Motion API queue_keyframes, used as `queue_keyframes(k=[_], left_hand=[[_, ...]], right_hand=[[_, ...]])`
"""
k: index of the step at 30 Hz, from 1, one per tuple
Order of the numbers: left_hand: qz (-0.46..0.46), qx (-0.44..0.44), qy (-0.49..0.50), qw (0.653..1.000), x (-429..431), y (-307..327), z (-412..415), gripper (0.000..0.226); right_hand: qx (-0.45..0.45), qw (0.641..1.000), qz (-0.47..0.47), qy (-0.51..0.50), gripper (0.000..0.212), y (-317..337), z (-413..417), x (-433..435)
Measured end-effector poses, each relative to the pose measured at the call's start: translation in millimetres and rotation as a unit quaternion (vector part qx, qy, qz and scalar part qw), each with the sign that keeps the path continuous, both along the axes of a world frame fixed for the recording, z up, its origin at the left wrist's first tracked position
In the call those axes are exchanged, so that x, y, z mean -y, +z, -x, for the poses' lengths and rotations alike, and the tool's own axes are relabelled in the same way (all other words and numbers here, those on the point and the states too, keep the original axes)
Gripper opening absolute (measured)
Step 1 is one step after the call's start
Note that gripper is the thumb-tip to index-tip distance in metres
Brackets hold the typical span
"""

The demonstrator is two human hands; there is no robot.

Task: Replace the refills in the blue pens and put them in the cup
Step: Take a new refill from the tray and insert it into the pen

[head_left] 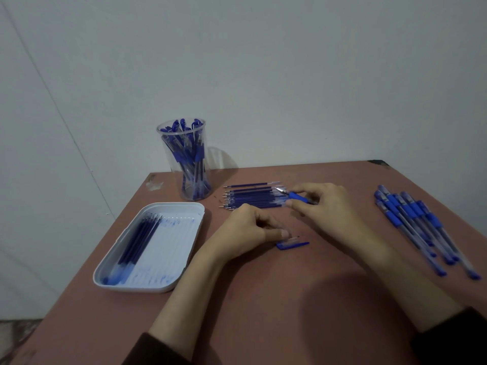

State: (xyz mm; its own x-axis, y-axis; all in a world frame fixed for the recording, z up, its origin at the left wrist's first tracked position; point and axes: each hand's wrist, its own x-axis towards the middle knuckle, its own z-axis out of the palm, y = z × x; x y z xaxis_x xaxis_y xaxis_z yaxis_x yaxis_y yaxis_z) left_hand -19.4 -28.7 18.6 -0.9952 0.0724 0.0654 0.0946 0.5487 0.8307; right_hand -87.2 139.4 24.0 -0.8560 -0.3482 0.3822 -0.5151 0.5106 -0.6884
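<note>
Dark sleeves [453,335] were seen at the lower edge, with both forearms stretched forward over the reddish table [263,299]. The left hand [247,227] was rested on the tabletop with its fingers curled under and its thumb laid just beside a loose blue cap [292,245]. Whether anything small was pinched there could not be told. The cap was probably parked close to that hand so that it could be fitted back quickly.

The right hand [324,204] was closed round a blue pen [297,197], which was gripped at and behind its rubber sleeve. The metal tip was pointed left, over a row of fresh refills [253,197]. These were laid side by side with their points all turned left, presumably so that one could be drawn off without disturbing the rest. The pen was judged to be the one being worked on, though which part of the swap was in hand could not be read.

To the left, a white tray [184,206] was set near the table edge, and dark spent refills [139,238] were gathered in it. They seemed to be kept there so that they would not be mixed with the new ones.

Beyond the tray, the clear cup [184,159] was stood upright and was already crowded with blue pens. Far to the right, well apart from the cup, a fan of waiting pens [421,225] was laid out, apparently not yet serviced.
</note>
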Motion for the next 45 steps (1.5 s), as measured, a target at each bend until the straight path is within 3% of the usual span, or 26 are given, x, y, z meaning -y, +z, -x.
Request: queue_keyframes(k=[4,8,10,13,16,19,26,34,40,43,45], left_hand=[[-0.211,-0.034,0.099,0.972,-3.2,-0.9,5.3,0.01],[-0.454,0.003,0.038,0.89,-9.7,6.1,2.7,0.022],[-0.502,0.018,0.011,0.865,-13.8,9.1,1.2,0.02],[-0.51,0.014,0.013,0.86,-16.6,8.6,1.9,0.019],[-0.53,-0.002,0.026,0.848,-17.1,8.4,2.7,0.016],[-0.536,-0.027,0.061,0.841,-16.2,7.0,5.3,0.016],[-0.566,-0.022,0.047,0.823,-17.2,13.5,1.9,0.036],[-0.505,-0.056,0.092,0.857,-11.9,11.1,4.0,0.025],[-0.501,-0.08,0.093,0.857,-13.9,9.7,4.5,0.025],[-0.482,-0.081,0.116,0.865,-14.3,8.6,4.1,0.021],[-0.463,-0.072,0.133,0.873,-15.5,7.0,4.4,0.016]], right_hand=[[0.126,0.982,0.127,0.057,0.009,7.6,-7.1,3.2],[0.282,0.924,0.221,0.132,0.024,19.4,-19.5,8.6],[0.353,0.895,0.228,0.15,0.027,21.4,-23.8,11.4],[0.405,0.868,0.23,0.172,0.026,20.4,-24.8,12.5],[0.377,0.88,0.237,0.165,0.032,18.6,-24.8,14.6],[0.316,0.899,0.25,0.17,0.023,14.7,-25.3,17.2],[0.268,0.917,0.244,0.168,0.014,10.7,-23.6,18.8],[0.244,0.928,0.263,0.103,0.014,10.1,-14.7,14.7],[0.223,0.946,0.199,0.126,0.008,7.1,-15.6,14.6],[0.159,0.968,0.166,0.102,0.004,6.3,-16.4,15.4],[0.048,0.993,0.091,0.066,0.004,3.6,-16.9,14.0]])
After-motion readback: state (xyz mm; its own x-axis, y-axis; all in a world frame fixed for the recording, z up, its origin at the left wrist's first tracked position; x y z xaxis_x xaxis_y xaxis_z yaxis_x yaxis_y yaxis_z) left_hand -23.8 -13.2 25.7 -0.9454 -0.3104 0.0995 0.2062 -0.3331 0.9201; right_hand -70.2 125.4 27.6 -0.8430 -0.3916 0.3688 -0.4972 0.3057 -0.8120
